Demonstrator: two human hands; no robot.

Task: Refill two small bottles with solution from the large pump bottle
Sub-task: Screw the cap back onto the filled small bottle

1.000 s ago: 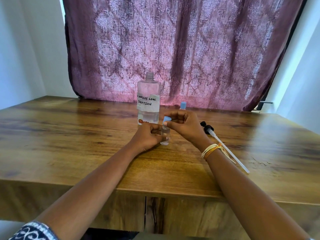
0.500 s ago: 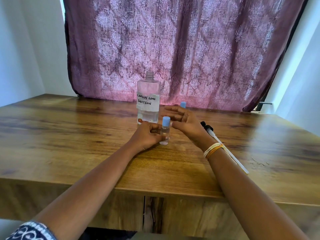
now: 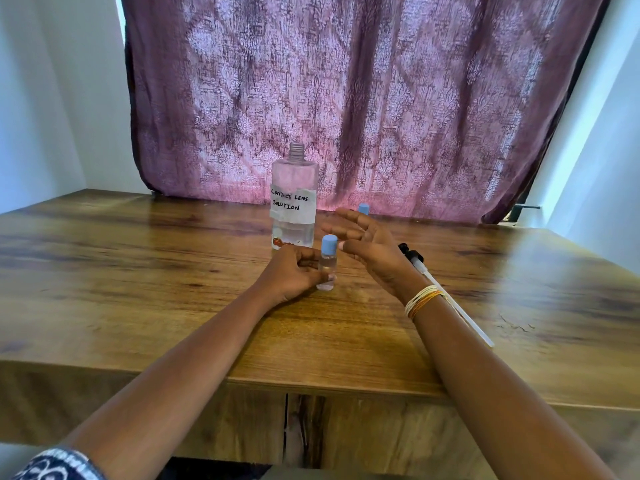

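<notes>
Biggest worry here is honestly the big bottle: its neck is wide open with the pump lying flat on the desk off to the right, partly under the right forearm, so any careless sweep of an arm could tip it and dump the solution across the wood. The pump's long tube could also get rolled or flicked off by that forearm. The near small bottle stands upright in front of the big one with its blue cap on, and it's tall and skinny, so a clumsy release could topple it, though being capped it probably won't leak. The second small bottle is mostly hidden behind the right hand; only its blue cap shows. Pose-wise, the left hand rests on the desk with its grip pinching the lower part of the near bottle between fingers and thumb. The right hand floats just beside the cap, not touching, grip spread wide with fingers fanned out and holding nothing.
</notes>
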